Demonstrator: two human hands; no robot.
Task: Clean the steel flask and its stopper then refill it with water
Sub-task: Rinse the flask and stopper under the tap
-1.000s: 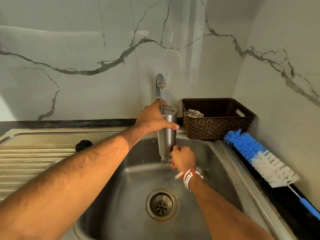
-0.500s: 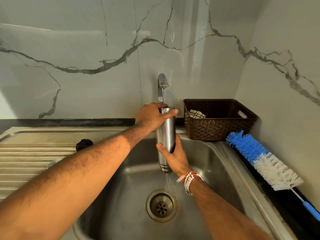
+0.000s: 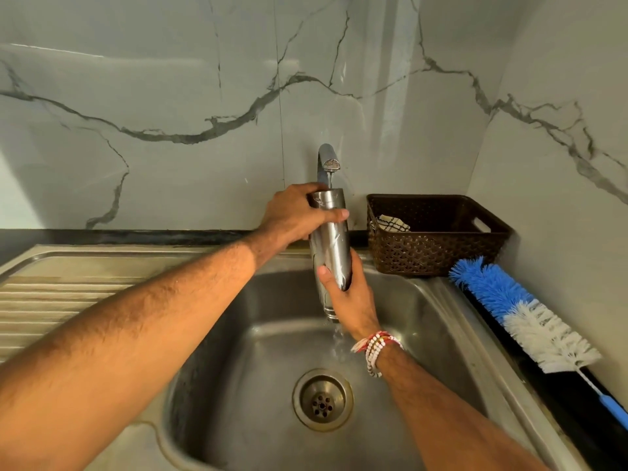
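Sink (image 3: 452, 321), logged by me near to far.
Drain (image 3: 323, 399): basin centre.
My right hand (image 3: 353, 297): wrapped round the lower body of the steel flask (image 3: 331, 243), which is upright over the basin with water running off its base.
Bottle brush (image 3: 520, 314): along the sink's right edge.
My left hand (image 3: 292, 215): clasping the flask's top.
Tap (image 3: 328, 161): streaming onto its mouth.
Basket (image 3: 435, 253): far right corner.

Home kitchen, steel sink (image 3: 452, 307) with drainboard, tap (image 3: 327, 161), marble-look wall tiles (image 3: 170, 96), bottle brush (image 3: 520, 311)
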